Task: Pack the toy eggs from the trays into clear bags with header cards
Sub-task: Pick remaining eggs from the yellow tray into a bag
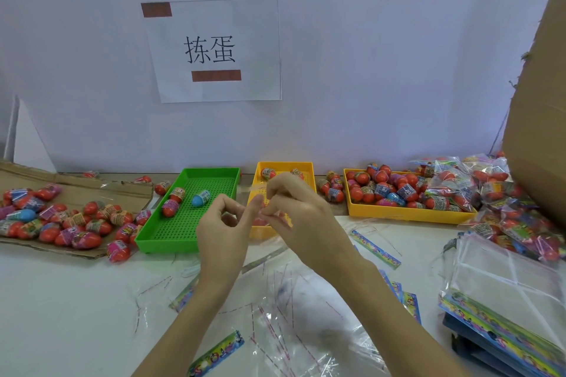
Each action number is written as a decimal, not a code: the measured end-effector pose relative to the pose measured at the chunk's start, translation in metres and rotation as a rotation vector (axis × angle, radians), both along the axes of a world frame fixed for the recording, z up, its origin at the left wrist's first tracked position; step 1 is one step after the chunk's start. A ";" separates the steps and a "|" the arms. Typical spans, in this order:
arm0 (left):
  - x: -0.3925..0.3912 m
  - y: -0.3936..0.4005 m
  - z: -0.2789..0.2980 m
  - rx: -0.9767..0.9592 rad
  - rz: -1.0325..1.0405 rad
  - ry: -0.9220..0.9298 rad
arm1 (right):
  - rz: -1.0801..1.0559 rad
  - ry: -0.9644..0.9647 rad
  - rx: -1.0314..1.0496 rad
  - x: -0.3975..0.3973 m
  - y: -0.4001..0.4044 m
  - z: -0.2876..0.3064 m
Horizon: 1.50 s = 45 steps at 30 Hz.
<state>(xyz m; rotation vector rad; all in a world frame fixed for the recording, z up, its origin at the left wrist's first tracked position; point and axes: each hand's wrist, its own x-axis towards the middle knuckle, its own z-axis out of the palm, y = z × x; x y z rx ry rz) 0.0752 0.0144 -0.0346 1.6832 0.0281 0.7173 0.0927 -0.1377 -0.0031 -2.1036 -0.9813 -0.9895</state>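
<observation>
Far left there's a flattened cardboard (76, 193) with a heap of loose eggs (61, 220) on it, mostly red, a few blue. Next over is the green tray (171, 232) with just three eggs in it, one of them a blue egg (200, 198). My left hand (222, 223) is raised right in front of that tray, fingers curled, thumb and forefinger pinching a thin clear strip (260, 190). My right hand (298, 208) is just beside it, fingertips nearly touching the left ones, pinching the same strip, up in front of the small yellow tray (309, 168), which has a couple of eggs at its far end. Right of that, the bigger yellow tray (407, 213) is piled full. Further right are packed bags (490, 184) in a heap, beside a big cardboard box (539, 101). A stack of empty bags (505, 291) with header cards sits near right. On the white bench (61, 300) under my arms: loose clear bags (291, 315) and a few cards (217, 352). White wall behind has a paper sign (214, 49) taped up.
</observation>
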 end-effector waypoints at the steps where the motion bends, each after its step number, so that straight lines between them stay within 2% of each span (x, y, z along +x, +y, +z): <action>1: 0.000 0.000 0.000 -0.001 0.002 -0.004 | 0.042 0.063 -0.004 0.000 -0.001 -0.001; 4: 0.001 0.001 0.002 0.006 -0.011 -0.019 | 0.075 0.189 -0.011 0.002 -0.003 -0.003; 8: 0.001 0.003 0.004 0.040 -0.014 -0.028 | 0.088 0.184 -0.028 0.004 -0.004 -0.004; 13: -0.003 0.001 0.007 0.056 0.007 -0.066 | 0.092 0.377 -0.029 -0.001 0.003 -0.008; 16: -0.005 -0.001 0.010 0.144 -0.007 -0.136 | 0.083 0.551 -0.025 -0.001 0.001 -0.006; 19: -0.008 -0.005 0.011 0.214 -0.083 -0.163 | -0.004 0.559 -0.154 0.001 -0.005 -0.002; 22: -0.006 0.003 0.011 0.319 -0.249 -0.050 | 0.022 0.553 -0.065 0.004 -0.015 0.001; 25: -0.004 0.012 0.010 0.586 -0.299 -0.016 | 0.051 0.550 0.016 0.007 -0.026 0.004; 28: -0.004 0.014 0.009 0.572 -0.370 -0.027 | 0.086 0.604 0.056 0.010 -0.035 0.004; 35: -0.002 0.025 0.010 0.744 -0.148 -0.015 | 0.135 0.607 0.078 0.008 -0.033 0.004; 37: -0.002 0.024 0.011 0.636 -0.256 0.027 | 0.157 0.590 0.083 0.005 -0.025 0.001; 39: -0.003 0.020 0.013 0.398 -0.496 0.099 | 0.213 0.611 0.131 0.003 -0.017 -0.001; 41: -0.004 0.017 0.015 0.220 -0.639 0.157 | 0.235 0.600 0.136 0.002 -0.014 0.000; 43: -0.005 0.018 0.017 0.178 -0.620 0.205 | 0.222 0.576 0.172 0.003 -0.014 0.000; 45: -0.004 0.022 0.019 0.161 -0.562 0.252 | 0.169 0.532 0.303 0.004 -0.016 0.000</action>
